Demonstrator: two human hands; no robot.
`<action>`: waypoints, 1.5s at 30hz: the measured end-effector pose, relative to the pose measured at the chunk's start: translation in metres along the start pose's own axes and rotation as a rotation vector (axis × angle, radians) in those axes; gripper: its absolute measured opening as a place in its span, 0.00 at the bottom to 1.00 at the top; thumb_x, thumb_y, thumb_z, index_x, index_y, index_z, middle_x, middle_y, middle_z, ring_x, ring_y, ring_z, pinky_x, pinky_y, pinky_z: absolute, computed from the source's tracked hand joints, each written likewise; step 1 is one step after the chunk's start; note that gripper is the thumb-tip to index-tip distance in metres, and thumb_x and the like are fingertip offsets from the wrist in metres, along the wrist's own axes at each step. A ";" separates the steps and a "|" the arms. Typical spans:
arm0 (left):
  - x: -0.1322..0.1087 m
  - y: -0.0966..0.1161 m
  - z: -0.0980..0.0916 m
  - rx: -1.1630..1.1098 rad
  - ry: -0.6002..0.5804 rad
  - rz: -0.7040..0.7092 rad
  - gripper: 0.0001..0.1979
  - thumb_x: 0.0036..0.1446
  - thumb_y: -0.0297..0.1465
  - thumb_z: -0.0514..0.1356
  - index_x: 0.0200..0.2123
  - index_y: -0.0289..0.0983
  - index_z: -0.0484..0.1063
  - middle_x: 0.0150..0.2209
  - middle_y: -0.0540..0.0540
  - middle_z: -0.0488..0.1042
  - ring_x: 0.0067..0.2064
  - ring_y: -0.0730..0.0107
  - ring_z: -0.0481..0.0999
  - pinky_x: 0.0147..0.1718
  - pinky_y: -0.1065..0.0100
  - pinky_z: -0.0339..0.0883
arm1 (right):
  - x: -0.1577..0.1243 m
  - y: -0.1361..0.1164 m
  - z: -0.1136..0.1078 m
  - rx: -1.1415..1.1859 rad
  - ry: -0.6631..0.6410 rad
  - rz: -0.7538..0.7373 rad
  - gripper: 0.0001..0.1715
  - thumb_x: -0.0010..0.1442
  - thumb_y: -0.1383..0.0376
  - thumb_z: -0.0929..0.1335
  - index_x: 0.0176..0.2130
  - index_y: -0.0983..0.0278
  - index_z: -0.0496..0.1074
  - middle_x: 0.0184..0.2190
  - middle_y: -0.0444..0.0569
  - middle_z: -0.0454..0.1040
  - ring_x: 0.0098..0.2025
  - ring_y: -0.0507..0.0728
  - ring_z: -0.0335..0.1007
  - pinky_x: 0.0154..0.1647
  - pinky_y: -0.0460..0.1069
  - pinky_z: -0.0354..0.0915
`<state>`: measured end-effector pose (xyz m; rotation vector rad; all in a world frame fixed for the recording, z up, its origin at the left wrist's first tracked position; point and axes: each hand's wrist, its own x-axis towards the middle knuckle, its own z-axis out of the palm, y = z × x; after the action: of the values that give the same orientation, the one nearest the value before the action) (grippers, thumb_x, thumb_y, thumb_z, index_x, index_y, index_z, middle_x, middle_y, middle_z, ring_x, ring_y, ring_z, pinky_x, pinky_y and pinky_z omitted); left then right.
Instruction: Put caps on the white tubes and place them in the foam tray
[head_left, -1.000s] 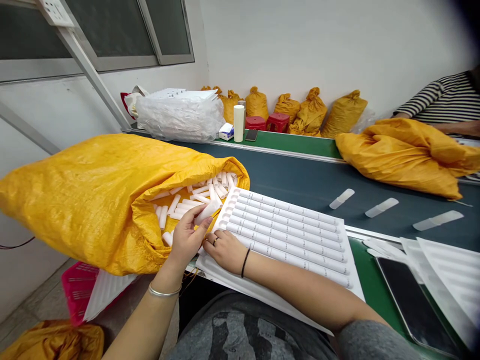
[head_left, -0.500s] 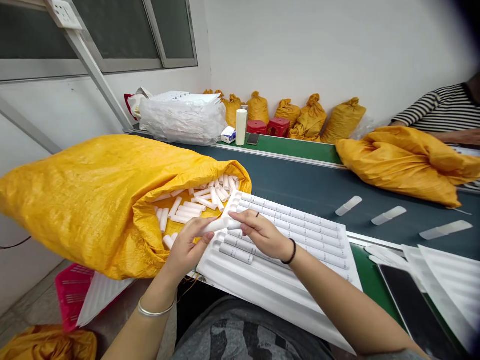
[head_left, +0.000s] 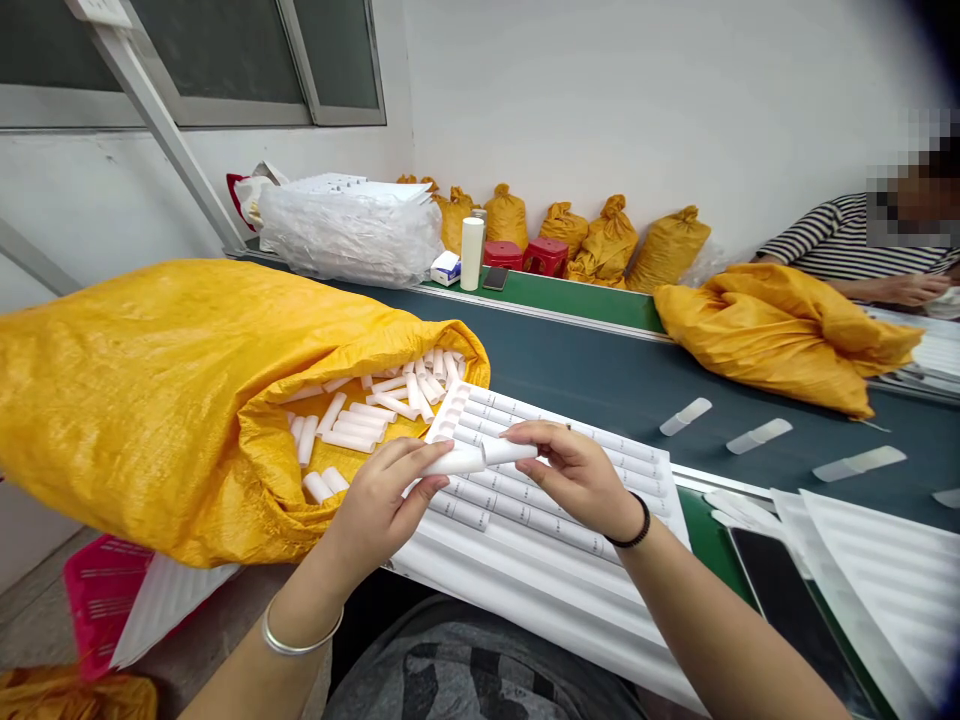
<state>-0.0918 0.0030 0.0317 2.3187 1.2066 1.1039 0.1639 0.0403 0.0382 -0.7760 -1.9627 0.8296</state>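
Note:
My left hand (head_left: 390,490) is closed on a short white plastic tube (head_left: 459,461), fingers above and thumb below. A second white tube (head_left: 506,451) is pinched in my right hand (head_left: 576,475). The two tubes meet end to end, or nearly so, above a white grooved tray (head_left: 525,600). Printed white tubes (head_left: 555,522) lie in rows along the tray's far grooves, while its near grooves show bare. Left of the tray, an open yellow sack (head_left: 180,350) holds many loose white tubes (head_left: 358,428).
Translucent tubes (head_left: 759,435) lie spaced out on the dark conveyor belt (head_left: 585,350). A black phone (head_left: 787,610) and more white trays (head_left: 892,570) sit at right. Across the belt are another yellow sack (head_left: 780,335) and a person in a striped top (head_left: 825,240). A pink basket (head_left: 94,600) is below left.
My right hand has moved right, away from my left hand, and more of its tube shows. The view has shifted slightly; more of the person across the belt is visible.

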 end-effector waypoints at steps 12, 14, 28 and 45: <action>0.004 0.009 0.006 0.001 -0.096 0.002 0.17 0.61 0.28 0.56 0.54 0.34 0.66 0.43 0.43 0.73 0.46 0.68 0.72 0.47 0.68 0.65 | -0.009 0.000 0.000 -0.154 -0.049 -0.205 0.22 0.61 0.73 0.66 0.53 0.59 0.66 0.45 0.52 0.71 0.49 0.56 0.68 0.50 0.52 0.66; 0.006 0.010 0.009 0.019 -0.083 0.012 0.17 0.61 0.29 0.56 0.54 0.33 0.65 0.43 0.42 0.73 0.46 0.67 0.72 0.47 0.68 0.65 | -0.010 0.001 0.000 -0.188 -0.027 -0.196 0.21 0.61 0.72 0.66 0.53 0.60 0.66 0.45 0.52 0.72 0.46 0.55 0.69 0.47 0.51 0.67; 0.013 0.010 0.023 0.352 0.098 0.322 0.19 0.57 0.21 0.59 0.52 0.31 0.64 0.38 0.41 0.74 0.39 0.63 0.71 0.39 0.61 0.67 | -0.012 0.004 0.001 0.407 -0.022 0.507 0.20 0.58 0.55 0.68 0.43 0.67 0.71 0.27 0.46 0.72 0.25 0.50 0.68 0.27 0.46 0.67; 0.009 0.006 0.034 0.340 -0.058 0.254 0.32 0.62 0.28 0.54 0.66 0.30 0.43 0.35 0.40 0.71 0.36 0.62 0.70 0.36 0.61 0.70 | -0.018 -0.002 0.002 0.046 -0.092 0.324 0.19 0.60 0.57 0.66 0.48 0.64 0.70 0.39 0.52 0.75 0.37 0.55 0.70 0.39 0.51 0.66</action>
<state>-0.0598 0.0095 0.0167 2.8057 1.1791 0.9596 0.1694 0.0251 0.0306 -1.0619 -1.9167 1.1141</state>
